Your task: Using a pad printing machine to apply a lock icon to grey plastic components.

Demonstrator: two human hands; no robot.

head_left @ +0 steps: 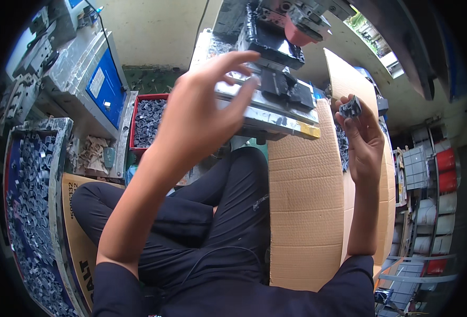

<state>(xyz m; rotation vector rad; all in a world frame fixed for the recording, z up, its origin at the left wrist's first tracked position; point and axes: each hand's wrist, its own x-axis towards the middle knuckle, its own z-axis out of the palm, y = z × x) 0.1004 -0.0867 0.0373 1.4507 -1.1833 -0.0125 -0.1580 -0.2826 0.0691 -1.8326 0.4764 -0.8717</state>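
My left hand [201, 105] hangs in front of a machine with its thumb and fingers apart and nothing visible between them. Its fingertips are nearest a black fixture block [275, 84] on the machine's metal bed [265, 119]. Off to the right, my right hand [365, 137] is raised over an opened cardboard box, gripping a small dark grey curved part [350, 108] between thumb and fingers. Above the fixture sit a glossy black tray [275, 47] and a pinkish-red rounded pad [298, 33].
A red bin [133, 127] and a long tray [67, 153] at left hold many small grey parts. Cardboard flaps [304, 211] rise beside my crossed legs [191, 211]. A blue-doored cabinet [106, 87] stands at the far left; shelves with containers [447, 179] line the right.
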